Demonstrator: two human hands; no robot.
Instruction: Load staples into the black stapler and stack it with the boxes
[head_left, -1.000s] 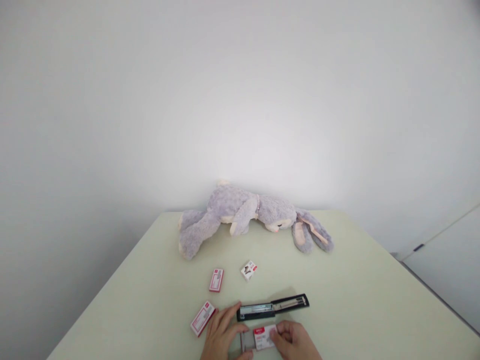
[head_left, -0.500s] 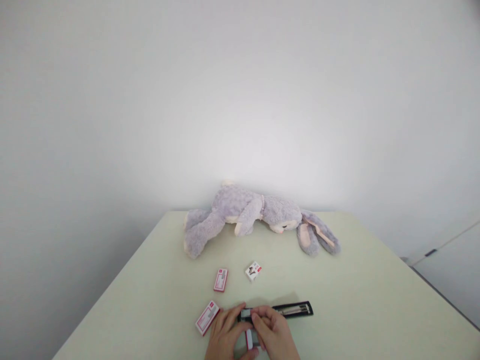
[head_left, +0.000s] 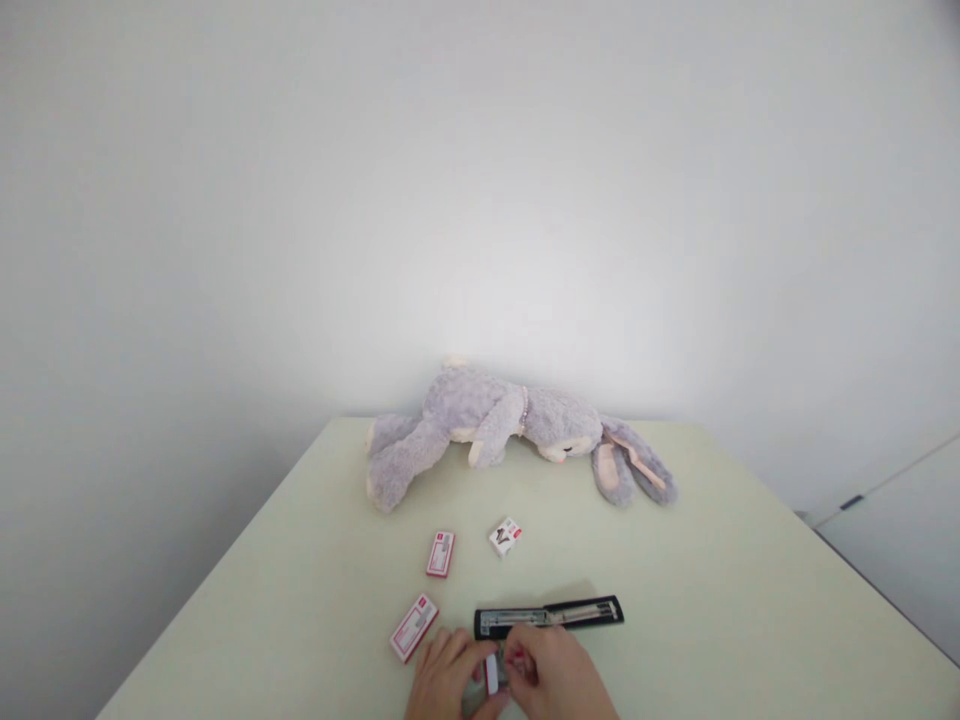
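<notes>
An opened black stapler (head_left: 513, 622) lies spread out on the table, just beyond my hands, its metal channel showing. At the bottom of the picture my left hand (head_left: 444, 672) grips a small white and red staple box (head_left: 492, 675) between thumb and fingers. My right hand (head_left: 553, 668) is pinched at the box's right side, fingertips touching it or its contents. What sits between those fingertips is hidden. Left of my left hand lies a larger red and white staple box (head_left: 414, 628).
A smaller red and white box (head_left: 440, 554) and a white box with a dark picture (head_left: 505, 537) lie farther back on the pale table (head_left: 300, 590). Along the wall at the back rests a plush rabbit (head_left: 465, 400) on its side.
My right hand has left the stapler's channel and come down toward me to the small staple box. My left hand has drawn slightly nearer too, so the stapler is more exposed.
</notes>
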